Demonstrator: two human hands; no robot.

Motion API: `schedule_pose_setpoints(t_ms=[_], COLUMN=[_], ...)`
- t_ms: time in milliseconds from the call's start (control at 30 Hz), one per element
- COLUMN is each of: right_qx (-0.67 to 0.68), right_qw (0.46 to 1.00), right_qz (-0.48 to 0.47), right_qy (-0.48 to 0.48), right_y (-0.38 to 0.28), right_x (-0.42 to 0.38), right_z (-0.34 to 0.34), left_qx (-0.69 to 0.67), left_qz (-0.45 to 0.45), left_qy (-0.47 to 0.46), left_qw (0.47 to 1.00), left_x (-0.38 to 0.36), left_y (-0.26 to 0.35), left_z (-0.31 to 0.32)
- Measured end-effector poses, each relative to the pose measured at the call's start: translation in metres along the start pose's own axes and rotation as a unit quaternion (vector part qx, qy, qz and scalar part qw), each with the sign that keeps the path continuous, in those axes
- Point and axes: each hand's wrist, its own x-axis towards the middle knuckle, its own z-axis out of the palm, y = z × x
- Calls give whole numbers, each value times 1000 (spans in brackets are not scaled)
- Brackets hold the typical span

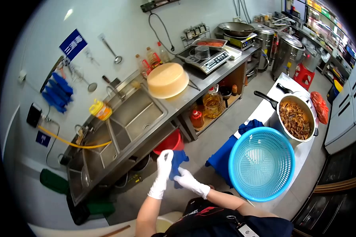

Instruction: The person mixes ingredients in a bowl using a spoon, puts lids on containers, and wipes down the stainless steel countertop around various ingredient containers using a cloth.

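Observation:
Both of my hands wear white gloves and are low in the middle of the view, above the floor. My left hand (164,164) has its fingers closed on the upper left edge of a blue cloth (179,161). Lower and to the right, my right hand (187,181) pinches the same cloth, which hangs between the two hands. Behind the cloth is a red bucket (174,143). To the right, an empty light blue basket (262,164) rests on a white table, beside a pot of brown cooked food (294,119).
A steel counter (182,96) with sinks (138,112) runs along the left wall, holding an upturned tan basin (168,80) and an induction cooker (205,57). More blue cloth (221,158) hangs at the white table (261,108). Green bins (53,181) stand lower left.

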Motion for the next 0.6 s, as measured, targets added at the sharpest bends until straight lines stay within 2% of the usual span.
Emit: schedule_pose_setpoints(t_ms=[33,67,100,167,233,300,400,433,500,533,567,600], right_qx=[-138,-252,-281,-378,-380,-267,0,107,233,260,325,330], right_qw=[988,951,939,875,838,854,900,896,859,842,817,808], right_qz=[-47,-112,-116,-157,-202,-249,-236,-218,-176,-170,-171,-160], right_qy=[55,141,159,260,336,370,367,372,422,441,444,461], right_y=[1,17,-20,-24,-39,-54,-58,-67,-70,-74,-80,-86], right_x=[-5,-8,49,55,66,84,119,130,162,175,187,201], right_z=[-7,-8,-36,-62,-86,-109,-144,-154,-178,-193,-205,-217], left_qx=[-39,-74,-53,-59,-72,-129,-202,-234,-273,-292,-316,-318], left_qz=[4,-9,4,3,-25,-113,-215,-245,-295,-326,-319,-334], left_qy=[-1,-13,-22,-72,-148,-202,-217,-228,-212,-201,-228,-215], left_qw=[999,997,998,996,986,964,931,913,891,876,864,861], left_x=[13,28,122,185,250,328,435,472,532,557,581,598], left_y=[0,1,11,10,22,15,12,-5,-10,-19,-31,-30], left_z=[8,15,16,46,78,113,172,190,224,242,255,263])
